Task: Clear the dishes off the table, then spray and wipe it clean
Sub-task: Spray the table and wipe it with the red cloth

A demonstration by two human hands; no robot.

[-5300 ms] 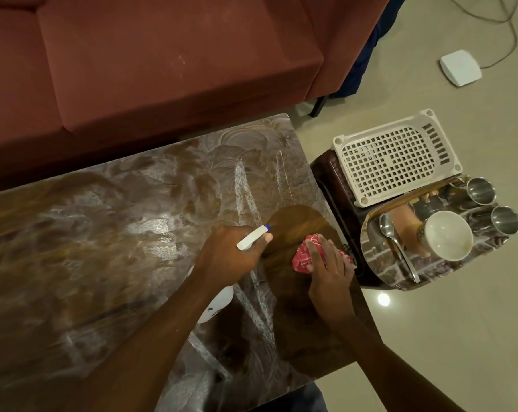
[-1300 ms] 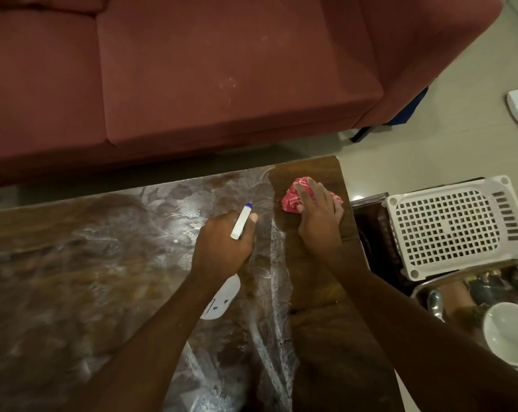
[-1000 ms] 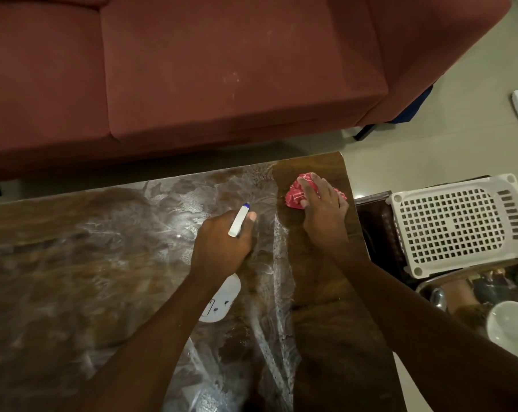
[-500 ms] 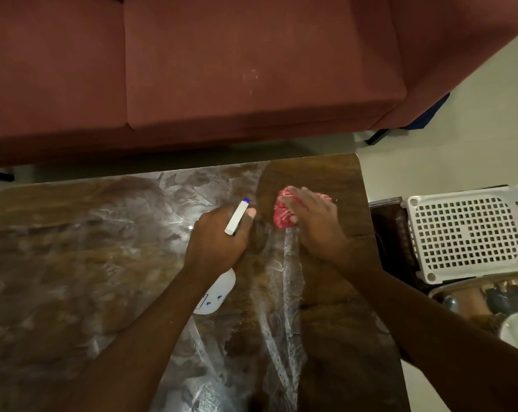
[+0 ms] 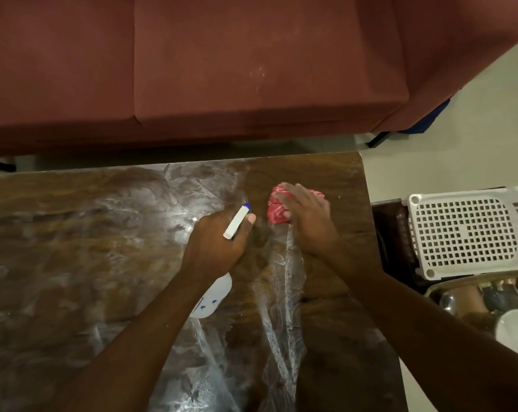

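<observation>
The fingers [image 5: 293,193] of the right hand [image 5: 308,224] were laid over the cloth [image 5: 277,209], red and bunched. The thumb was tucked against its near side, so that it was held and pressed flat to the table [image 5: 73,233] near the far right corner. The fingers [image 5: 250,218] of the left hand [image 5: 216,242] were wrapped round the neck of the spray bottle [image 5: 214,295], whose white nozzle was pointed toward the cloth and whose body was hidden partly under the wrist. The cloth was judged soft and light, apt to unfold or slip out if pushed by its edge, and best kept wadded under the palm. The spray bottle was judged light, stiff plastic, perhaps slick where wet, and safest taken at the neck. White streaks of spray were spread over most of the table, while a darker, drier-looking strip was seen along the right side. The far edge lay just beyond the cloth and the right edge near the right wrist, so strokes there would have to be stopped short. Wide open room was left toward the left. No dishes were seen on the table. A white basket [image 5: 469,230] stood just beside the right edge, with a white bowl [image 5: 516,331] nearer, and a sofa [image 5: 251,69] lay beyond a strip of floor.
</observation>
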